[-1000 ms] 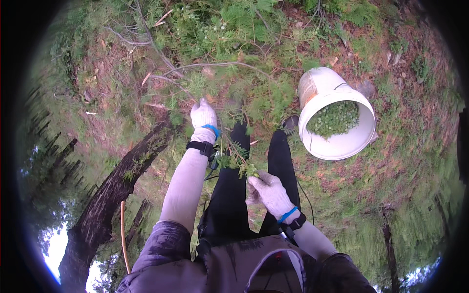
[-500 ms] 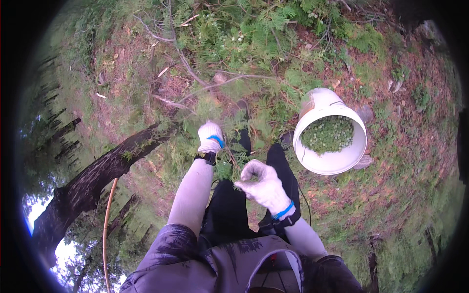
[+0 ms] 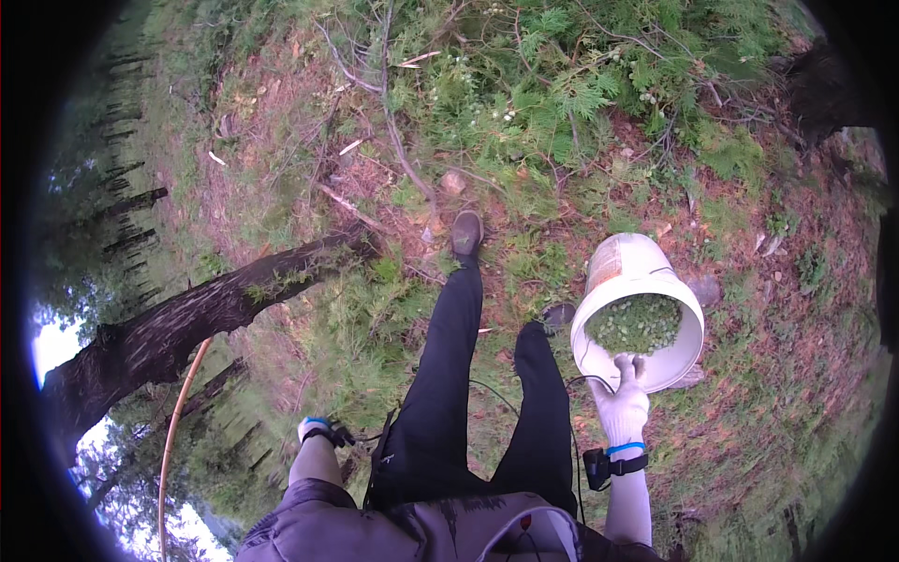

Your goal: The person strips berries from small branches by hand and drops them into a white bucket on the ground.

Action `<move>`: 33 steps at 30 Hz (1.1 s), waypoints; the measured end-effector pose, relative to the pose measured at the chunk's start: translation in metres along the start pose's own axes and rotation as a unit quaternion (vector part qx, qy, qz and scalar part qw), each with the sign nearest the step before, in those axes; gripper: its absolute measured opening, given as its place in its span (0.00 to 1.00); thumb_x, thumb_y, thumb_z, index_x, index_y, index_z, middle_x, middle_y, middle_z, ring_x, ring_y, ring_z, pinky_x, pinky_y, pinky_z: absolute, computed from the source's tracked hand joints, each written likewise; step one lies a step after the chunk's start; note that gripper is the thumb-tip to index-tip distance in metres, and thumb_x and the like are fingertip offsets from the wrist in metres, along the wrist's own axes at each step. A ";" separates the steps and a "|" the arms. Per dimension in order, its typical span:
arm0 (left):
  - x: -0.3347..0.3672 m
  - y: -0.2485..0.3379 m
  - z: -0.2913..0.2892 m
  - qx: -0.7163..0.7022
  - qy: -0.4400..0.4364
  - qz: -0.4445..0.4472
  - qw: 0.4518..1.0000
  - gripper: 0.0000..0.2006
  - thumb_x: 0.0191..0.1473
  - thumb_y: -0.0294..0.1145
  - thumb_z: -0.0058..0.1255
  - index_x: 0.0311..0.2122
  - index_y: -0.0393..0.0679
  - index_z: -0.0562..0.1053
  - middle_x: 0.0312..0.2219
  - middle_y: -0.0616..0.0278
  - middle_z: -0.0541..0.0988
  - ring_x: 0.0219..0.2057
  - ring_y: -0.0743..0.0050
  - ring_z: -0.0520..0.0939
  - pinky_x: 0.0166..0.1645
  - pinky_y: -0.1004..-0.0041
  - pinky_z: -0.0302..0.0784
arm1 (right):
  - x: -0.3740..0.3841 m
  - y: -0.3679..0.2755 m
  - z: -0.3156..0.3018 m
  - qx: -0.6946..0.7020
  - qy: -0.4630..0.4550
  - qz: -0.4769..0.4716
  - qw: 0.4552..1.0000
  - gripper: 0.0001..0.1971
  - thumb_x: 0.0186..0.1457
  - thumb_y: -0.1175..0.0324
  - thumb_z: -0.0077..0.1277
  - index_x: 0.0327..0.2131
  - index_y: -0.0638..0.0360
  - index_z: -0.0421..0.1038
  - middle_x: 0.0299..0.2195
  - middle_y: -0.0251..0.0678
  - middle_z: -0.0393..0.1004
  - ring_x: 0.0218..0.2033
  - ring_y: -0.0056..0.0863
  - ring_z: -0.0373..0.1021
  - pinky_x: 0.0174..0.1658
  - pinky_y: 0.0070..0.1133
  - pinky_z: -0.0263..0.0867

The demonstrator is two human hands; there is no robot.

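My right hand [image 3: 622, 403], in a white glove, is at the near side of a white bucket [image 3: 688, 323]. Its fingers reach over the rim into the mouth, the thumb spread away from them, and nothing shows in its grasp. Inside the tilted bucket lies a heap of small pale-green cones [image 3: 637, 323] mixed with green bits. My left hand [image 3: 312, 426], also gloved, hangs low on the left beside blurred greenery. Its fingers are hidden from view, so whether it holds anything does not show.
A dark tree trunk [image 3: 197, 304] slants across the left, with a thin tan pole [image 3: 178, 421] below it. Leafy conifer branches [image 3: 552, 94] with pale cones cover the ground at the top. A stone [image 3: 453, 182] lies by my left shoe [image 3: 466, 231]. Cables run beside my legs.
My right hand has moved right, from the branch before my legs to the bucket, and its curled fingers have spread. My left hand has swung down and left. The branch has left my lap area.
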State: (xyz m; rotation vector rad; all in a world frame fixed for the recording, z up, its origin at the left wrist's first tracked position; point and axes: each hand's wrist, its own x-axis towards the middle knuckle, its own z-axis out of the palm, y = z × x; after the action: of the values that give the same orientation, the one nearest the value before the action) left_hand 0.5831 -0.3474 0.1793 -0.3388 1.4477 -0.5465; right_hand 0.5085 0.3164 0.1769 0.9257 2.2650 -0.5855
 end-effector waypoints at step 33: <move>0.035 0.321 -0.584 -0.185 0.323 0.492 0.787 0.23 0.54 0.34 0.52 0.56 0.42 0.72 0.58 0.49 0.70 0.58 0.51 0.72 0.65 0.64 0.65 | 0.031 -0.270 0.184 0.302 -0.198 -0.003 0.933 0.17 0.51 0.67 0.63 0.44 0.62 0.75 0.41 0.39 0.79 0.41 0.31 0.78 0.45 0.23 0.73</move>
State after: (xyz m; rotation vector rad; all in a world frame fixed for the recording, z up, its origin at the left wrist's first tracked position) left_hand 0.0538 -0.0373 -0.0840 0.3728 2.1387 0.5578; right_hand 0.3610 0.0433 0.0689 0.9669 1.7399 -1.3861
